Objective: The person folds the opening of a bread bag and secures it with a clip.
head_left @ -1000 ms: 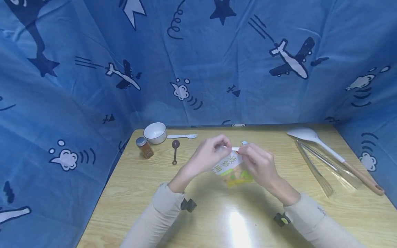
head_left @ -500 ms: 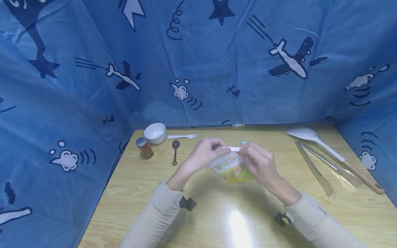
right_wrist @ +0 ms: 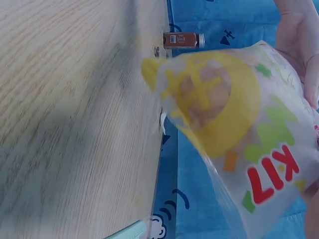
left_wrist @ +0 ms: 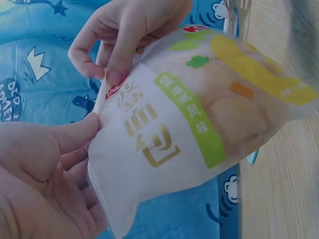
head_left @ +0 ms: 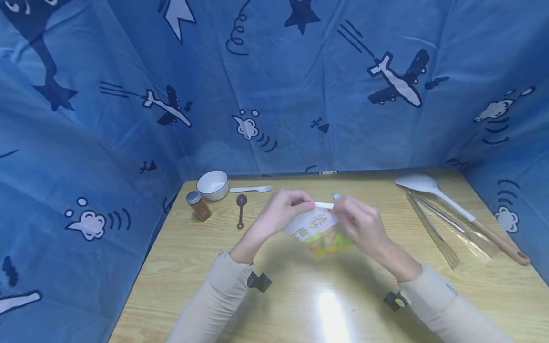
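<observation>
A bread bag [head_left: 319,228], white with green and yellow print, hangs tilted between both hands over the table. Bread pieces show through its clear part in the left wrist view. Its folded white top edge [head_left: 323,205] runs from hand to hand. My left hand [head_left: 286,209] pinches this edge at one end, thumb in front and fingers behind the bag in the left wrist view. At the other end, my right hand [head_left: 360,221] pinches the same edge between thumb and curled fingers. In the right wrist view the bag's other face [right_wrist: 239,124] covers most of the left hand.
On the left stand a white bowl [head_left: 213,185] and a spice jar [head_left: 199,206], with a brown measuring spoon [head_left: 241,209] and white fork [head_left: 250,189] nearby. A white ladle [head_left: 418,182] and metal tongs [head_left: 433,228] lie right. A small light-blue item [head_left: 336,196] lies behind the hands.
My left fingers have shifted slightly left along the folded edge, so more white strip shows between the hands than one second ago. Both hands keep hold of the bread bag.
</observation>
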Demonstrator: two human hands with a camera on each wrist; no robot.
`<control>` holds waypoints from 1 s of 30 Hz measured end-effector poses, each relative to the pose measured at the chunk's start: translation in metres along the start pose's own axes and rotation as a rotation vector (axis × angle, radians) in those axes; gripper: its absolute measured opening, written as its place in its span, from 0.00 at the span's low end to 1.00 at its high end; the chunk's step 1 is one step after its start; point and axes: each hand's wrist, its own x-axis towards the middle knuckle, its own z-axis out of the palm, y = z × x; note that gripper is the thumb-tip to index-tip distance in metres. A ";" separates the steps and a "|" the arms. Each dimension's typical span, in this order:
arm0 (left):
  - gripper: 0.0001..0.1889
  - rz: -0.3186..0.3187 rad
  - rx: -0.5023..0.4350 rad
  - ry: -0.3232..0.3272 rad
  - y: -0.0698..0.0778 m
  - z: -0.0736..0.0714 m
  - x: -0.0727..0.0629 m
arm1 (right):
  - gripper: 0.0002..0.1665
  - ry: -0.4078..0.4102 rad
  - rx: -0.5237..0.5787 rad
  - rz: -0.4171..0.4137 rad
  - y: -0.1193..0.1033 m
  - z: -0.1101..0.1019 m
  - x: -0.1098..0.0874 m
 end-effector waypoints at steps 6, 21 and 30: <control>0.07 -0.002 0.036 -0.007 0.001 0.000 -0.001 | 0.13 -0.083 0.031 0.002 0.002 -0.006 -0.003; 0.07 0.044 0.079 0.031 0.001 0.004 0.000 | 0.10 -0.201 0.081 0.473 -0.010 -0.013 0.001; 0.06 0.057 0.104 0.035 0.001 0.003 -0.003 | 0.05 -0.299 0.198 0.634 -0.009 -0.014 0.004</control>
